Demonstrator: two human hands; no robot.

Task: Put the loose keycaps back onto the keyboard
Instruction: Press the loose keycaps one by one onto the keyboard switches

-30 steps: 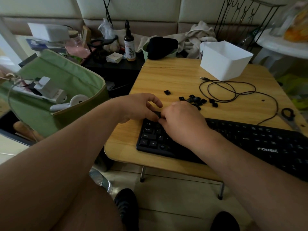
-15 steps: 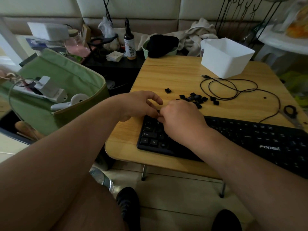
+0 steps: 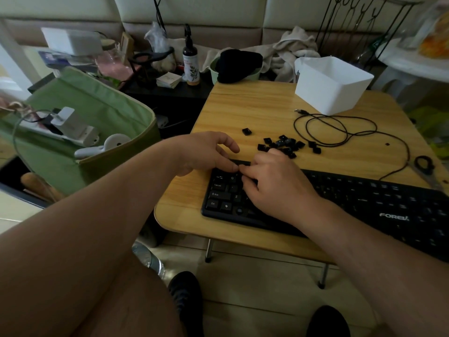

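**Hands barely shifted at keyboard's left end**

Desk (image 3: 243, 103) carries keyboard (image 3: 364, 198) along its near edge. Left hand (image 3: 206, 152) and right hand (image 3: 274, 181) meet fingertip to fingertip over the upper-left keys; grip cannot be told. Loose keycaps (image 3: 281, 144) lie just beyond, one keycap (image 3: 246, 131) apart.

Both hands meet over the upper left corner of the black keyboard (image 3: 364, 203) on the wooden table (image 3: 255, 110): the left hand (image 3: 206, 152) and the right hand (image 3: 274, 183) have fingertips touching there, fingers curled, and what they hold is hidden. Loose keycaps (image 3: 281, 144) lie in a cluster just behind the right hand, one keycap (image 3: 246, 131) apart to the left. A coiled cable (image 3: 340, 127) and a white bin (image 3: 332, 83) sit further back.
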